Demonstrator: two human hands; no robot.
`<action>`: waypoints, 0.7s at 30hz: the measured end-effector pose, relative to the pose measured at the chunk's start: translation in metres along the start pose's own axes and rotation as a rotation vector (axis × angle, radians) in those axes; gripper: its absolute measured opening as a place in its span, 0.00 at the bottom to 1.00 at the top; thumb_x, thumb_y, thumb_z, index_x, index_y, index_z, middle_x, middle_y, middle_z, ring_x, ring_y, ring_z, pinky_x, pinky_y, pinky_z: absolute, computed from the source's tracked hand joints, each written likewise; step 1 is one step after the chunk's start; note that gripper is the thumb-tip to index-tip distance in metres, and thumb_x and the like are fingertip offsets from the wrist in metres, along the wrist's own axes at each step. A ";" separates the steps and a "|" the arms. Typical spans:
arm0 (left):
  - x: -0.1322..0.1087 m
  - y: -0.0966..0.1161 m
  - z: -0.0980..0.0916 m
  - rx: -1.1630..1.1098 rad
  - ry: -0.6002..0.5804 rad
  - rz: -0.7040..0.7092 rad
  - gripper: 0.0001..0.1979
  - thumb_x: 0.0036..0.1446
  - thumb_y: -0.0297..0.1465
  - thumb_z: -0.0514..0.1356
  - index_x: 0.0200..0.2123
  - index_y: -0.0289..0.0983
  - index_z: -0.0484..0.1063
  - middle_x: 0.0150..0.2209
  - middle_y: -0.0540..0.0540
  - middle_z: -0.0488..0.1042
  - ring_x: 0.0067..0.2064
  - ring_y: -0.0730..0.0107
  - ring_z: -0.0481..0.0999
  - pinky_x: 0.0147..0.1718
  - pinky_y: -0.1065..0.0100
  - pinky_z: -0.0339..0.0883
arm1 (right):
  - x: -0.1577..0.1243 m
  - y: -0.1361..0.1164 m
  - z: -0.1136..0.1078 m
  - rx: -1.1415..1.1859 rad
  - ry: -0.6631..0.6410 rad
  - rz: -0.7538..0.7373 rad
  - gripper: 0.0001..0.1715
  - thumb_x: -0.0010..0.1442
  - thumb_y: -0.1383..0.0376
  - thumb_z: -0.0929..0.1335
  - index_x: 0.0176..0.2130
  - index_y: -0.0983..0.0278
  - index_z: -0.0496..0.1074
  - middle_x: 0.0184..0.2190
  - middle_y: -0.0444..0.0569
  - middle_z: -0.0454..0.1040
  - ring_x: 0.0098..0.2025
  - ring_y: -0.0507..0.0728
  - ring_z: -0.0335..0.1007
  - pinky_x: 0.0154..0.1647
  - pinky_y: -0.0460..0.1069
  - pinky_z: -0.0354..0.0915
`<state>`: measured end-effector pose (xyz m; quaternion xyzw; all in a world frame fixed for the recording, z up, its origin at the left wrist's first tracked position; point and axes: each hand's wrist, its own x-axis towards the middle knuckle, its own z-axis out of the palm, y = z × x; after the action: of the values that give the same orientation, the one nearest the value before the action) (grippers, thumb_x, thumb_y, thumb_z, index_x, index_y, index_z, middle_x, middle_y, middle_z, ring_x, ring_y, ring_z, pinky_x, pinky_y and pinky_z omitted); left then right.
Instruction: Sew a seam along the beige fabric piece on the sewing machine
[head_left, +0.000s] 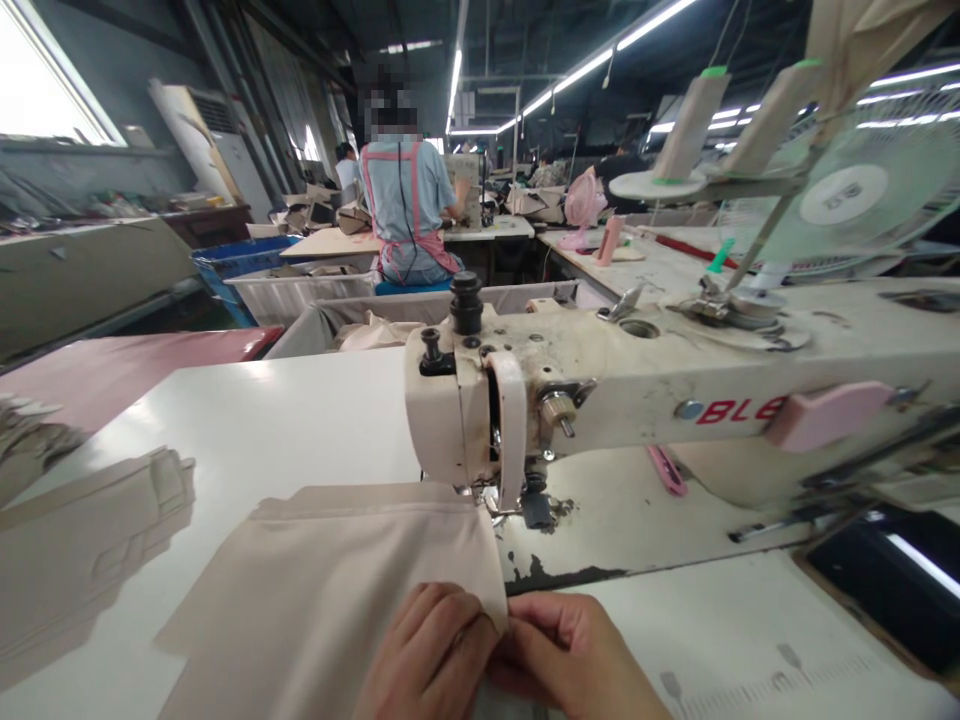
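A beige fabric piece (pixel 352 580) lies flat on the white sewing table (pixel 300 420), its far edge under the head of a cream industrial sewing machine (pixel 600 390). At the bottom of the view my left hand (pixel 431 655) and my right hand (pixel 574 660) meet at the fabric's near right corner. Both pinch that edge between fingers and thumb. The presser foot and needle (pixel 499 500) sit just beyond the fabric's right edge.
A stack of beige cut pieces (pixel 82 540) lies at the left. Thread cones (pixel 690 130) and a fan (pixel 847 200) stand behind the machine. A pink tool (pixel 666 470) lies under the machine arm. A person in a pink apron (pixel 409 210) sits ahead at another table, facing away.
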<state>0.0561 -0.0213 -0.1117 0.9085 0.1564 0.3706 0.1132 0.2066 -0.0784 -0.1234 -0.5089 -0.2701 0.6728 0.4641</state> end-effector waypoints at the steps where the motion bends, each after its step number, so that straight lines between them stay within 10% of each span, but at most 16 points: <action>1: 0.000 0.000 0.000 0.002 0.002 -0.001 0.10 0.66 0.26 0.50 0.37 0.32 0.71 0.29 0.42 0.74 0.31 0.67 0.71 0.30 0.70 0.70 | 0.001 0.003 -0.001 -0.022 0.013 -0.009 0.16 0.47 0.54 0.75 0.26 0.65 0.80 0.20 0.41 0.64 0.24 0.49 0.56 0.31 0.46 0.60; 21: 0.007 0.000 -0.005 -0.022 -0.040 -0.020 0.14 0.69 0.29 0.47 0.36 0.35 0.70 0.29 0.47 0.73 0.30 0.72 0.71 0.31 0.77 0.69 | -0.007 -0.011 -0.001 0.023 -0.029 -0.008 0.15 0.52 0.57 0.70 0.23 0.66 0.76 0.15 0.41 0.65 0.22 0.52 0.64 0.33 0.47 0.66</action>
<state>0.0571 -0.0183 -0.1033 0.9129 0.1589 0.3529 0.1300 0.2117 -0.0799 -0.1111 -0.4928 -0.2712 0.6810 0.4688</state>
